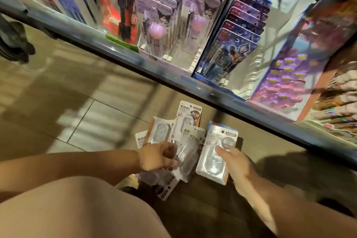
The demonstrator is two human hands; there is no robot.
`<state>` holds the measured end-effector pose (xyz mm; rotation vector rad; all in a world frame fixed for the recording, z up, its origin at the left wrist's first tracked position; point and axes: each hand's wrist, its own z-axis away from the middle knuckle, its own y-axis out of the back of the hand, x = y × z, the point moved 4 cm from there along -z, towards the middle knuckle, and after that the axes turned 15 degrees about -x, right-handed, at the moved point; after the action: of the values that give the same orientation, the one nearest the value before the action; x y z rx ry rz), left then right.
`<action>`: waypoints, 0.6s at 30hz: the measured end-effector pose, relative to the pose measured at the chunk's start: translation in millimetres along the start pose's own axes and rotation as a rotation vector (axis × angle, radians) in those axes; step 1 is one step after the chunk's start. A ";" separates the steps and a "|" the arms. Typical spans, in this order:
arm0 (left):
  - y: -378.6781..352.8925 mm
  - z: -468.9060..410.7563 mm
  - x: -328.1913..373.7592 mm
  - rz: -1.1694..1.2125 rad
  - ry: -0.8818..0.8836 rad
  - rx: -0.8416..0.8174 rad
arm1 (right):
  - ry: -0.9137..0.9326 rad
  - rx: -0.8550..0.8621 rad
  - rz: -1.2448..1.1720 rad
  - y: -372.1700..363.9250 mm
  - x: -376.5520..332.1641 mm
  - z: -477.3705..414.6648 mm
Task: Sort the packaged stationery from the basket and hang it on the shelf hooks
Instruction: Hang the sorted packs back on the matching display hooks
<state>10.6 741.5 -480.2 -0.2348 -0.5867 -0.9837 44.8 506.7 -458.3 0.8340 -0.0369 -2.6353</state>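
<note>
Several white blister packs of stationery (188, 120) lie in a loose pile on the floor below the shelf. My left hand (157, 156) grips one clear-fronted pack (186, 157) at the pile's middle, fingers curled round its left edge. My right hand (234, 162) holds another blister pack (214, 160) upright, thumb pressed on its front near the top. No basket is in view.
A low shelf edge (173, 75) runs diagonally above the pile. On it stand boxes of carded pens: purple character cards (160, 15), dark blue hero cards (231, 52), a purple box (286, 75). Tiled floor (67, 92) lies to the left. My knee (77, 208) fills the lower left.
</note>
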 end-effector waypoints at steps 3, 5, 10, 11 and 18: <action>-4.4 2.8 -1.0 0.038 -0.028 -0.037 | -0.016 -0.059 0.073 -18.9 1.3 -3.0; -7.3 4.5 -2.3 0.096 -0.038 -0.059 | -0.059 -0.154 0.091 -31.5 2.3 -5.3; -13.7 5.5 -10.4 0.284 -0.064 -0.100 | -0.078 -0.169 0.215 -54.1 -6.2 -11.3; -15.6 6.3 -11.4 0.327 -0.072 -0.111 | -0.091 -0.129 0.287 -57.3 -7.5 -12.9; -19.8 6.1 -12.2 0.508 -0.112 -0.149 | -0.234 -0.101 0.462 -75.0 -11.8 -17.3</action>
<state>-13.2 742.1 -483.5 -0.5463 -0.5201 -0.5229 37.7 582.1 -476.3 0.4170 -0.1393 -2.2579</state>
